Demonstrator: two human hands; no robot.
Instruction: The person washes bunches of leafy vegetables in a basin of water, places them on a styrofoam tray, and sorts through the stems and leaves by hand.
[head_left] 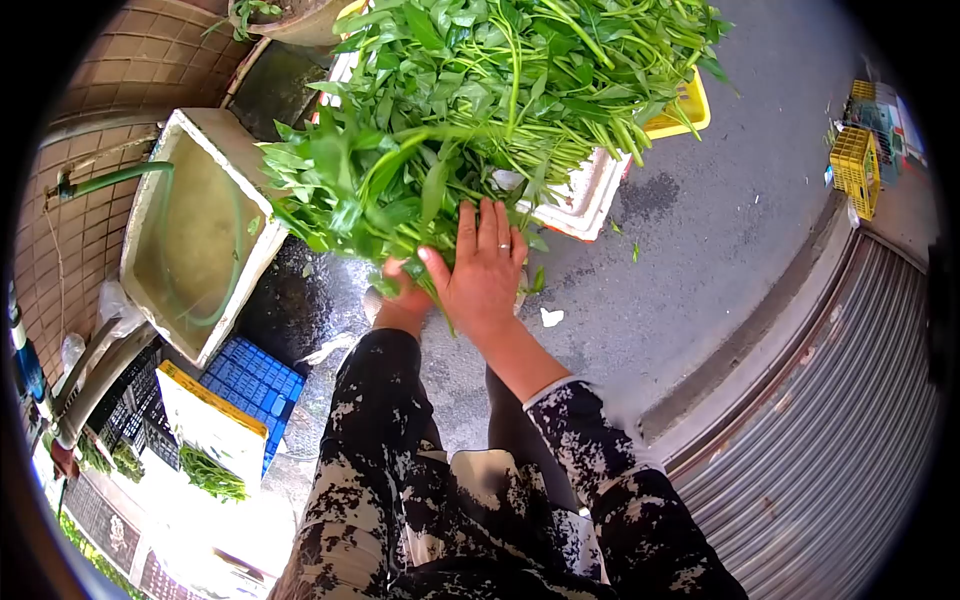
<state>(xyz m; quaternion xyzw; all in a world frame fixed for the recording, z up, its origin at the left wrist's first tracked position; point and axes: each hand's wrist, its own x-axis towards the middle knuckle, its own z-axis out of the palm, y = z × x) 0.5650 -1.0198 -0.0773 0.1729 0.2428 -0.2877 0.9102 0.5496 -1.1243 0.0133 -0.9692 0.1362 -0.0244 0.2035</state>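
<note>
A big heap of long-stemmed leafy greens that look like water spinach [480, 90] lies over a white foam tray [585, 205] in front of me. At its near edge my left hand [402, 300] is closed around a bunch of water spinach [365, 205], and leaves cover part of its fingers. My right hand [482, 268] lies on the near side of the greens with its fingers stretched out, pressing on leaves and stems. A ring shows on one of its fingers.
On the left stands a white basin [195, 340] of murky water with a green hose [115, 180] leading in. Below it are a blue crate [250, 385] and a white box [210, 420]. A yellow crate [692, 105] sits under the greens; a roller shutter [800, 420] is at right.
</note>
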